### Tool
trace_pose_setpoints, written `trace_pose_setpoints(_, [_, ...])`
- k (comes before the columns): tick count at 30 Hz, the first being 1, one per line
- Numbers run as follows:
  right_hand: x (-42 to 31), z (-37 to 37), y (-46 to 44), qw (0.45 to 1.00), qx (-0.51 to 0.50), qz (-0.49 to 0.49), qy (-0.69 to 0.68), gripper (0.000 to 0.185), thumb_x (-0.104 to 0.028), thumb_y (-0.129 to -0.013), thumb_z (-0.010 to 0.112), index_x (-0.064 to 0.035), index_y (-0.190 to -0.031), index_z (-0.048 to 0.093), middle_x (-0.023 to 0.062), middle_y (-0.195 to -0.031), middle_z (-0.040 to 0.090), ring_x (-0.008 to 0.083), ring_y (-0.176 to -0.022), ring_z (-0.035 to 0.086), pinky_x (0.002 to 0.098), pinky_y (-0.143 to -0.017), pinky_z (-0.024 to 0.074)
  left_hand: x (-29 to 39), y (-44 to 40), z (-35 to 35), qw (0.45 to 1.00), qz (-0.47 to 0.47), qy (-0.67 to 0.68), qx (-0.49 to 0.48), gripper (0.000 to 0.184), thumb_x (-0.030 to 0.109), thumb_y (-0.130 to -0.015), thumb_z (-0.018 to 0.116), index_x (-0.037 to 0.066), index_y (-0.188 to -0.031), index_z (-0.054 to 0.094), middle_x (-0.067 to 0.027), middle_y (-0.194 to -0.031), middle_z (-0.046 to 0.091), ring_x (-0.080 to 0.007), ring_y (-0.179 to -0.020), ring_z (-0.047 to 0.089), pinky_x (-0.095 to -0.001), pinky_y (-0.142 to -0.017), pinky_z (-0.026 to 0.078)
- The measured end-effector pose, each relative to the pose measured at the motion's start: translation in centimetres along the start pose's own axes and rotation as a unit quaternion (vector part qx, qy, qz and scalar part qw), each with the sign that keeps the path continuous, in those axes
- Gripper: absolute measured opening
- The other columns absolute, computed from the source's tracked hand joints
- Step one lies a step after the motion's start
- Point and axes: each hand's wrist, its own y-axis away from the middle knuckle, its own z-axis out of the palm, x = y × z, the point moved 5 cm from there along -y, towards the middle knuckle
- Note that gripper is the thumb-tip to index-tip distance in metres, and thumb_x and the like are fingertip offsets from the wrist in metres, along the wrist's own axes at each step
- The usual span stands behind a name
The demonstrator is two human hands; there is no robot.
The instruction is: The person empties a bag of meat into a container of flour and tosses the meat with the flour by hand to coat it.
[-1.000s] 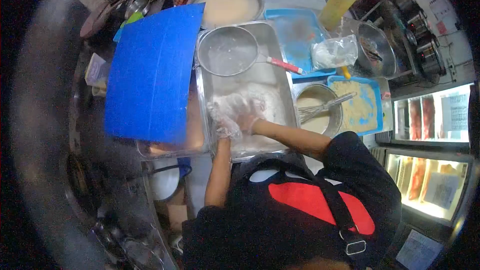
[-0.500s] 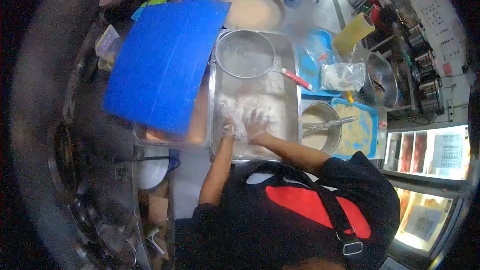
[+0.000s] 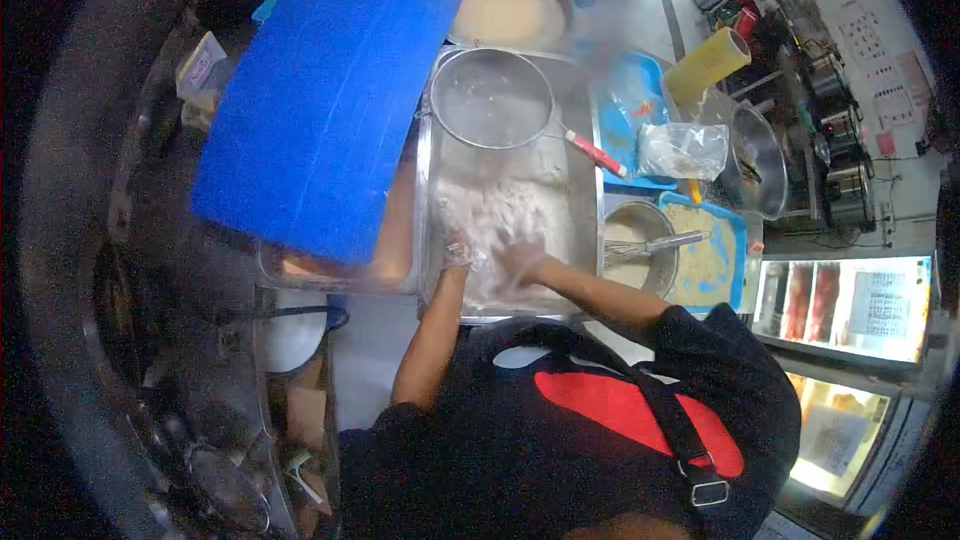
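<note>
A deep metal tray [image 3: 585,205] in front of me holds loose white powder [image 3: 500,210] that looks like flour. My left hand [image 3: 457,248], partly covered by what looks like a clear plastic glove, is down in the powder near the tray's left wall. Its fingers are blurred and partly hidden. My right hand [image 3: 524,258] lies in the powder beside it, fingers stretched forward, smeared by motion, and grips nothing I can see. Across the far part of the tray sits a round sieve [image 3: 492,100] with a red-and-white handle [image 3: 597,154].
At left, a blue board [image 3: 320,120] covers part of another tray [image 3: 400,275]. A wide pan of pale liquid [image 3: 500,12] stands behind. On the right are a pot [image 3: 672,275] with a whisk [image 3: 655,245], a blue crumb tray [image 3: 740,265], a plastic bag [image 3: 685,152] and a yellow roll [image 3: 708,65].
My right hand has shifted slightly right and towards me within the powder, its fingers now more blurred. The powder's surface is more stirred up. My left hand has barely moved.
</note>
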Motion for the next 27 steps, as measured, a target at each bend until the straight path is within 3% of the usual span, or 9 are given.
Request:
trace_pose_setpoints(4, [5.4, 0.3, -2.2, 0.981, 0.125, 0.096, -0.115, 0.1, -0.07, -0.052, 0.048, -0.0151, -0.128, 0.014, 0.0198, -0.13, 0.014, 0.0443, -0.117, 0.01, 0.0665, -0.084, 0.003, -0.2, -0.4, -0.3, 1.0, -0.002, 0.018, 0.015, 0.042, 0.031, -0.081, 0.04, 0.0, -0.108, 0.043, -0.0188, -0.096, 0.051, -0.0296, -0.091, 0.047, -0.0329, -0.078, 0.038])
trace_pose_setpoints(7, [9.5, -3.8, -9.0, 0.986, 0.048, 0.102, -0.123, 0.098, -0.077, -0.052, 0.038, -0.0085, -0.122, 0.03, 0.0237, -0.122, 0.03, 0.0396, -0.115, 0.024, 0.0627, -0.087, 0.0086, -0.1, -0.9, -0.6, 0.999, -0.006, 0.024, 0.03, 0.042, 0.032, -0.08, 0.04, 0.0, -0.107, 0.045, -0.0194, -0.094, 0.052, -0.0304, -0.089, 0.049, -0.0332, -0.077, 0.039])
trace_pose_setpoints(9, [9.7, -2.1, -15.7, 0.974, 0.196, 0.11, 0.006, 0.077, -0.061, -0.066, 0.039, -0.0091, -0.122, 0.03, 0.0182, -0.121, 0.034, 0.0309, -0.111, 0.032, 0.0507, -0.091, 0.0172, 1.0, -0.9, -0.7, 0.999, -0.012, 0.006, 0.033, 0.042, 0.032, -0.08, 0.041, 0.0, -0.106, 0.045, -0.0197, -0.093, 0.053, -0.0309, -0.088, 0.05, -0.0335, -0.076, 0.04])
trace_pose_setpoints(13, [4.8, -5.7, -10.4, 0.944, 0.318, 0.078, -0.035, 0.048, -0.035, -0.078, 0.039, -0.0059, -0.116, 0.037, 0.0151, -0.118, 0.039, 0.0256, -0.108, 0.039, 0.0405, -0.091, 0.0267, 2.2, 0.3, 0.1, 0.978, -0.014, -0.205, 0.045, 0.04, 0.037, -0.077, 0.042, 0.003, -0.063, 0.056, -0.0187, -0.057, 0.053, -0.0351, -0.055, 0.053, -0.0423, -0.051, 0.041])
trace_pose_setpoints(17, [6.4, -3.5, -10.0, 0.911, 0.327, 0.053, -0.247, 0.037, -0.021, -0.076, 0.042, -0.0025, -0.108, 0.045, 0.0151, -0.113, 0.044, 0.0252, -0.107, 0.04, 0.0367, -0.091, 0.0286, 3.8, 1.1, 2.7, 0.947, 0.188, -0.261, -0.018, 0.035, 0.031, -0.078, 0.04, 0.003, -0.063, 0.054, -0.017, -0.053, 0.052, -0.0308, -0.049, 0.053, -0.0417, -0.043, 0.04])
trace_pose_setpoints(20, [9.4, -1.1, -12.2, 0.865, 0.395, 0.028, -0.309, 0.034, -0.018, -0.073, 0.044, -0.0013, -0.103, 0.047, 0.0162, -0.107, 0.048, 0.0254, -0.108, 0.038, 0.0373, -0.094, 0.0249, 8.7, 2.0, 2.6, 0.939, 0.071, -0.276, -0.193, 0.031, 0.029, -0.078, 0.038, 0.002, -0.076, 0.054, -0.016, -0.059, 0.054, -0.0274, -0.053, 0.054, -0.0404, -0.045, 0.041])
trace_pose_setpoints(22, [10.6, -1.5, -12.4, 0.876, 0.366, 0.029, -0.313, 0.034, -0.019, -0.073, 0.044, -0.0017, -0.103, 0.047, 0.016, -0.107, 0.048, 0.0252, -0.108, 0.038, 0.0372, -0.094, 0.0248, 10.4, 1.8, 2.7, 0.934, 0.018, -0.232, -0.271, 0.036, 0.029, -0.079, 0.036, 0.0, -0.091, 0.053, -0.0165, -0.071, 0.057, -0.0252, -0.064, 0.056, -0.0409, -0.053, 0.043])
trace_pose_setpoints(25, [11.9, -3.9, -14.4, 0.923, 0.272, 0.015, -0.273, 0.034, -0.019, -0.073, 0.044, -0.0024, -0.103, 0.047, 0.0157, -0.107, 0.048, 0.025, -0.108, 0.038, 0.0371, -0.094, 0.0246, 7.2, -0.2, 5.7, 0.978, 0.065, -0.156, -0.123, 0.034, 0.029, -0.077, 0.037, 0.003, -0.078, 0.058, -0.0174, -0.072, 0.057, -0.0286, -0.072, 0.055, -0.0423, -0.062, 0.042])
trace_pose_setpoints(27, [10.8, -5.3, -16.0, 0.947, 0.235, -0.007, -0.218, 0.034, -0.02, -0.074, 0.044, -0.0028, -0.103, 0.047, 0.0155, -0.107, 0.048, 0.0248, -0.107, 0.038, 0.037, -0.094, 0.0246, 6.1, -1.5, 6.4, 0.907, 0.192, -0.322, -0.193, 0.029, 0.021, -0.078, 0.037, 0.0, -0.071, 0.056, -0.018, -0.071, 0.057, -0.0271, -0.066, 0.056, -0.0401, -0.058, 0.043])
